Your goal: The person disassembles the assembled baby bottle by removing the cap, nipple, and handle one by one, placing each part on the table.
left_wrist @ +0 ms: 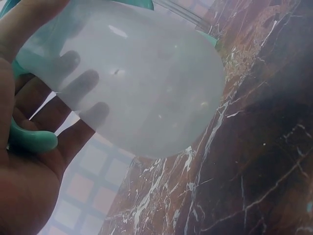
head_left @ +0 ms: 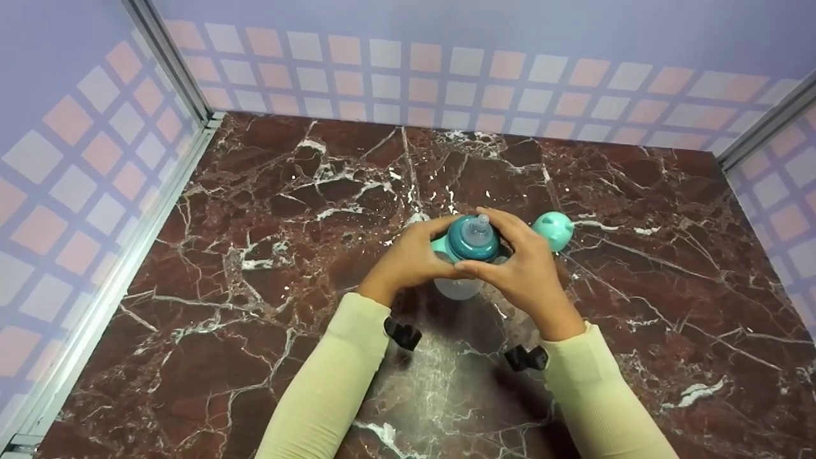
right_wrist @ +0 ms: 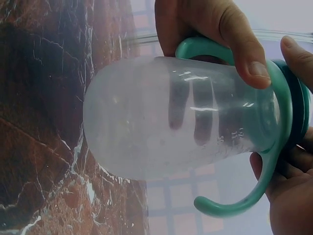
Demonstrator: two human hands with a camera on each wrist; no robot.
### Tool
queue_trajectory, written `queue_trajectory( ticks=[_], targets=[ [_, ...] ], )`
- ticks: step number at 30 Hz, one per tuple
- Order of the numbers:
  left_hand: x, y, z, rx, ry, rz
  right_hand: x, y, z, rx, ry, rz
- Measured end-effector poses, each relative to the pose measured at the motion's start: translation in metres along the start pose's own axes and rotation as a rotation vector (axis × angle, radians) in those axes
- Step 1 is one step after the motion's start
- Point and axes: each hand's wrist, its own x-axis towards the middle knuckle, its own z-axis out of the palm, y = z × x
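Observation:
Both hands are on a baby bottle [head_left: 459, 291] with a frosted clear body, held tilted above the table. My left hand [head_left: 411, 258] grips the body, its thumb in front and fingers behind, as the right wrist view shows. A green curved handle [left_wrist: 34, 140] passes beside that hand's palm. My right hand [head_left: 532, 271] holds the dark teal collar [right_wrist: 296, 105] between thumb and fingers. From the collar rises a clear nipple [head_left: 478, 231]. The second handle [right_wrist: 234, 208] hangs free below the bottle in the right wrist view. No contents are discernible in the bottle.
A mint-green rounded cap [head_left: 553, 231] with small bumps lies just beyond my right hand. The table [head_left: 255, 357] is dark red marble pattern with white veins. Checkered lilac walls [head_left: 446, 70] border it at the back and sides, with metal framing [head_left: 175, 64] at the corners.

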Motion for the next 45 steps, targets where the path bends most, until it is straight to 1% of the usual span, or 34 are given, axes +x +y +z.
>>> queue_trajectory(
  ticks=[10, 16, 22, 27, 32, 41, 45],
  targets=[
    [0.0003, 0.0025, -0.0011, 0.038, 0.004, 0.015, 0.0008, -0.0010, 0.0007, -0.002, 0.021, -0.028],
    [-0.0002, 0.0033, -0.0012, 0.045, -0.008, 0.020, -0.0006, -0.0017, 0.0005, 0.002, 0.031, -0.046],
    [-0.0003, 0.0044, -0.0011, 0.021, -0.030, 0.030, -0.0024, -0.0019, 0.0007, 0.055, 0.039, -0.037],
    [-0.0013, 0.0057, -0.0013, -0.014, -0.041, 0.019, -0.0029, -0.0028, 0.0015, 0.104, 0.035, -0.028],
    [-0.0019, 0.0052, -0.0014, -0.011, -0.049, 0.012, -0.0031, -0.0029, 0.0014, 0.139, 0.023, -0.015],
    [-0.0027, 0.0029, -0.0030, -0.035, -0.055, 0.012, -0.0036, -0.0024, 0.0025, 0.243, -0.023, 0.044],
    [-0.0026, 0.0045, -0.0035, -0.035, -0.055, 0.014, -0.0031, -0.0032, 0.0018, 0.297, -0.033, 0.053]
  ],
)
